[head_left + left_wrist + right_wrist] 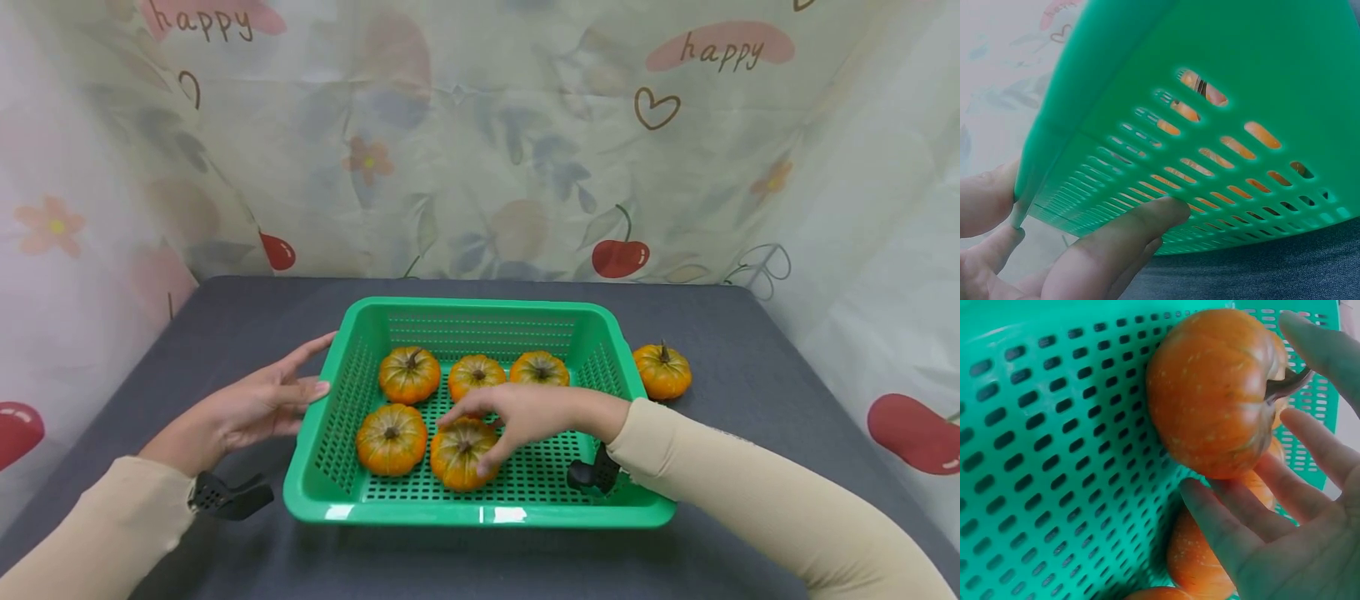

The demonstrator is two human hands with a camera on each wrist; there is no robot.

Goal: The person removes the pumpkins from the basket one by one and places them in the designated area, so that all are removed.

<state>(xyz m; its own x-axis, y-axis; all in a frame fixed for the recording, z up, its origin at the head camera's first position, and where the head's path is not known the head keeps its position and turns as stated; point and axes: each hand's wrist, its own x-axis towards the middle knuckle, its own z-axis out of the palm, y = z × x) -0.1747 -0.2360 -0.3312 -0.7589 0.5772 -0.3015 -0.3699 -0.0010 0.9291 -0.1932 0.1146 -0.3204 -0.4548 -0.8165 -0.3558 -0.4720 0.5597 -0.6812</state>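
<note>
A green plastic basket (420, 515) with slotted walls stands on the dark table, holding several small orange pumpkins. My left hand (251, 407) grips the basket's left rim; in the left wrist view the thumb (985, 197) lies at the rim and a finger (1129, 234) rests along the outer wall. Inside the basket, my right hand (536, 408) is spread around the front middle pumpkin (456, 462). Seen from the right wrist, its fingers (1222, 528) are extended beside that pumpkin (1210, 394), the thumb apart from the stem.
To its left lies another pumpkin (392, 440), and three more, including one at back left (409, 375), line the rear. Outside the basket, one pumpkin (663, 372) sits by the right wall. A patterned curtain (465, 167) hangs behind the dark table (285, 296).
</note>
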